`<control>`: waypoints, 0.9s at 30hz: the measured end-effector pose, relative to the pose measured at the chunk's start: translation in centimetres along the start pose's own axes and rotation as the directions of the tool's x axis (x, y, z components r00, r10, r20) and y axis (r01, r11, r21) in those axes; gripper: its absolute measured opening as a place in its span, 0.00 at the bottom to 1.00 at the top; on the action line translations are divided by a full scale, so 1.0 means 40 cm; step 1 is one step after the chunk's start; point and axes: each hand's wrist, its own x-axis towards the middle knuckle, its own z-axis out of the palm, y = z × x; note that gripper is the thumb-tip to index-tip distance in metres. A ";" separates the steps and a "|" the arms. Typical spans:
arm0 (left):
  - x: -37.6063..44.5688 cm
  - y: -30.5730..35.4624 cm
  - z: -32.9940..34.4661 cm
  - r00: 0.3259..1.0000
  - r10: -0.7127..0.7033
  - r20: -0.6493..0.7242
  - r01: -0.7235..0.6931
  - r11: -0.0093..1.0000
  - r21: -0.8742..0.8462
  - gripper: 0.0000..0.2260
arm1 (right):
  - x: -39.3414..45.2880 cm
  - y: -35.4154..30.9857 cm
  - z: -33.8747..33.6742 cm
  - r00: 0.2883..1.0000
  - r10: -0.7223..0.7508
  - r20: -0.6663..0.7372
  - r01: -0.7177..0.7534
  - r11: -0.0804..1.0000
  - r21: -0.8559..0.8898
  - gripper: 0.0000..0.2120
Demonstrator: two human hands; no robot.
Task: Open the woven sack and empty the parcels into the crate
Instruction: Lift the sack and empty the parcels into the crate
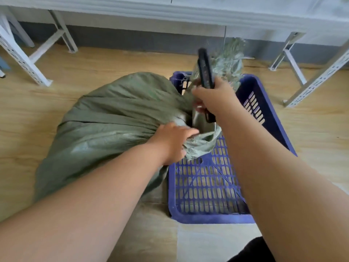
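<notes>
the green sack (105,129) lies full on the floor, left of the blue crate (207,186), its bunched neck over the crate's left rim. the left hand (173,142) grips that neck above the crate. the right hand (213,97), higher over the crate, curls round a black tool (204,69) and the neck's frayed end.

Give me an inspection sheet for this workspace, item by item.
Surface: wooden floor, pale tile patch near the person.
Job's things: green woven sack lying full, neck bunched over the blue crate; no parcels seen in the crate.
Clutter: nothing seen.
Grippers: left hand grips the sack's neck; right hand holds a dark tool, blurred, and the sack's pulled-up top.
Cables: nothing seen.
Surroundings: white table and metal legs behind.
</notes>
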 end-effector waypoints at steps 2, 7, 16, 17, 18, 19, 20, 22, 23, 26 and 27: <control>-0.013 -0.003 -0.003 0.971 -0.071 -0.229 0.072 0.997 -0.004 0.36 | 0.013 0.036 -0.003 0.996 0.000 0.084 0.027 0.946 -0.322 0.19; -0.073 0.009 0.022 0.819 -0.116 -0.563 0.207 0.973 0.100 0.33 | 0.040 0.153 -0.020 0.930 0.334 0.156 -0.123 0.679 -0.723 0.25; -0.090 -0.023 0.048 0.825 -0.197 -0.529 0.303 0.945 0.120 0.26 | 0.063 0.091 0.035 0.934 0.104 0.343 0.073 0.881 -0.467 0.22; -0.085 -0.025 0.041 0.834 -0.203 -0.513 0.304 0.945 0.122 0.24 | 0.054 0.103 0.046 0.920 0.120 0.373 0.086 0.867 -0.491 0.22; -0.079 -0.026 0.033 0.843 -0.207 -0.496 0.302 0.946 0.120 0.23 | 0.051 0.121 0.056 0.912 0.125 0.390 0.093 0.865 -0.493 0.22; -0.077 -0.024 0.027 0.850 -0.206 -0.485 0.295 0.949 0.114 0.21 | 0.049 0.136 0.064 0.913 0.114 0.391 0.108 0.859 -0.501 0.21; -0.076 -0.022 0.022 0.858 -0.204 -0.472 0.284 0.953 0.105 0.21 | 0.049 0.146 0.070 0.921 0.095 0.377 0.124 0.846 -0.518 0.21; -0.089 -0.022 0.004 0.875 -0.227 -0.427 0.276 0.960 0.056 0.19 | 0.063 0.145 0.069 0.949 0.059 0.308 0.114 0.849 -0.515 0.18; -0.101 -0.022 -0.006 0.880 -0.250 -0.403 0.279 0.960 0.014 0.17 | 0.075 0.135 0.065 0.965 0.040 0.259 0.096 0.865 -0.493 0.18; -0.137 -0.020 -0.030 0.945 -0.197 -0.260 0.197 0.980 -0.029 0.17 | 0.135 0.064 0.044 0.989 -0.138 0.045 0.143 0.867 -0.477 0.20; -0.145 -0.012 -0.036 0.976 -0.151 -0.158 0.151 0.988 -0.011 0.17 | 0.149 0.030 0.037 0.983 -0.183 -0.004 0.160 0.868 -0.471 0.20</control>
